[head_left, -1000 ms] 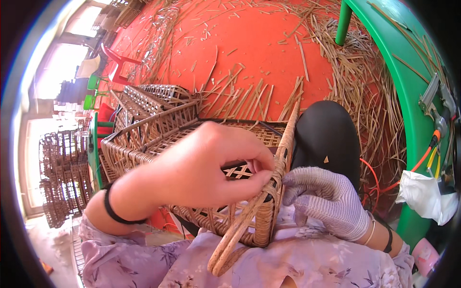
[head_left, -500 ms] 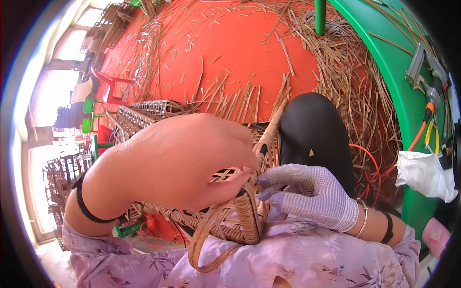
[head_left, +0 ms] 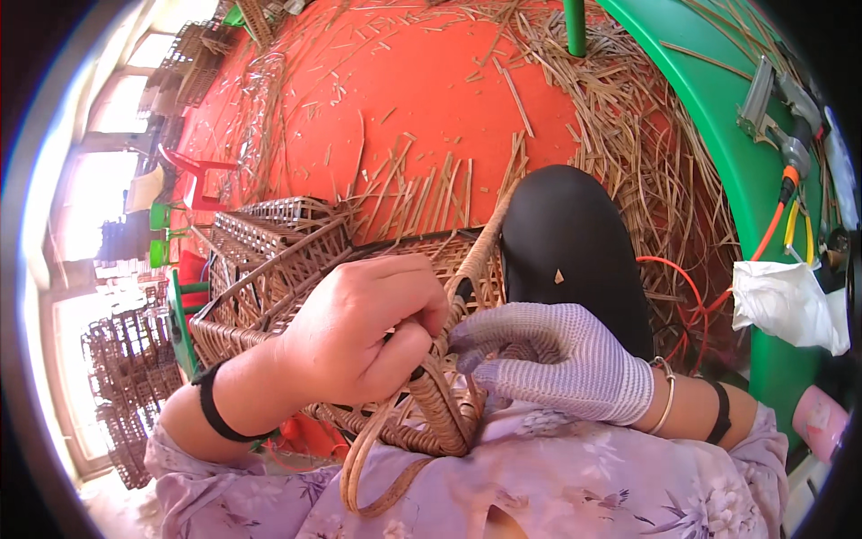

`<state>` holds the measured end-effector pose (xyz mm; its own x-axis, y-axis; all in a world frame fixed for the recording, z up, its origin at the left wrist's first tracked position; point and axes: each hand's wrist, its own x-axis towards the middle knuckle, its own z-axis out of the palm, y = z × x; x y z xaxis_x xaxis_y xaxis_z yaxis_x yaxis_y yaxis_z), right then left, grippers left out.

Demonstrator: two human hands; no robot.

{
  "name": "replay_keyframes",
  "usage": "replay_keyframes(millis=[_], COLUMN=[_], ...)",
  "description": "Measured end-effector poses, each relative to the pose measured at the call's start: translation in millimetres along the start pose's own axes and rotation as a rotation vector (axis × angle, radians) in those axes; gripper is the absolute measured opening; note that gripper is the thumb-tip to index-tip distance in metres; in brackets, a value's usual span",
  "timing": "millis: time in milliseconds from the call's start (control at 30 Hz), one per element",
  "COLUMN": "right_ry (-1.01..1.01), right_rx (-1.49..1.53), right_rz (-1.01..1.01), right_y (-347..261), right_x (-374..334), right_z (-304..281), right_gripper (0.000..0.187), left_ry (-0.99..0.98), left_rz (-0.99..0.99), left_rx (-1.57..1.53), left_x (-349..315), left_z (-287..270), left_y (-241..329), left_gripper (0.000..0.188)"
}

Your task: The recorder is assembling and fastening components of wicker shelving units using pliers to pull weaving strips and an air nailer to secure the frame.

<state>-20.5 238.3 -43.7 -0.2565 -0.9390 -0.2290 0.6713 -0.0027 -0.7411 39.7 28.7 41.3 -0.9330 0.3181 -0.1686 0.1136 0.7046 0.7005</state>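
A brown wicker basket (head_left: 269, 310) lies across my lap, its wrapped corner (head_left: 440, 409) close to my body. My bare left hand (head_left: 364, 328) is closed at this corner, fingers curled and thumb pressed in, pinching a rattan strip. The strip (head_left: 355, 472) hangs below in a loose loop over my shirt. On the other side of the corner is my right hand (head_left: 557, 359), in a pale knitted glove with greyish fingers. Its fingers and thumb are bent closed against the rim; the fingertips are partly hidden by the wicker.
Cut rattan strips (head_left: 642, 153) are heaped on the red floor (head_left: 431, 90). At right, a green table (head_left: 696, 108) bears an air tool (head_left: 795, 148) with an orange hose and a white cloth (head_left: 781, 301). Stacked woven frames (head_left: 130, 386) and a red stool (head_left: 202, 175) stand left.
My left hand has drawn down and away from the camera, uncovering more of the basket. My right hand stays at the corner. The whole view has shifted slightly.
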Motion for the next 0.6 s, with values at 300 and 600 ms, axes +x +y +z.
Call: replay_keyframes(millis=[300, 600], right_ry=[0.020, 0.376], right_rx=[-0.072, -0.928], right_rz=[-0.018, -0.590], right_y=[-8.2, -73.6], right_x=[-0.9, -50.8], right_z=[-2.4, -35.3], right_gripper=[0.035, 0.020], left_ry=[0.258, 0.438], left_rz=[0.045, -0.069], left_rx=[0.130, 0.407], left_x=[-11.3, -34.3], left_z=[5.1, 11.4], left_y=[0.3, 8.5], left_gripper=[0.018, 0.033])
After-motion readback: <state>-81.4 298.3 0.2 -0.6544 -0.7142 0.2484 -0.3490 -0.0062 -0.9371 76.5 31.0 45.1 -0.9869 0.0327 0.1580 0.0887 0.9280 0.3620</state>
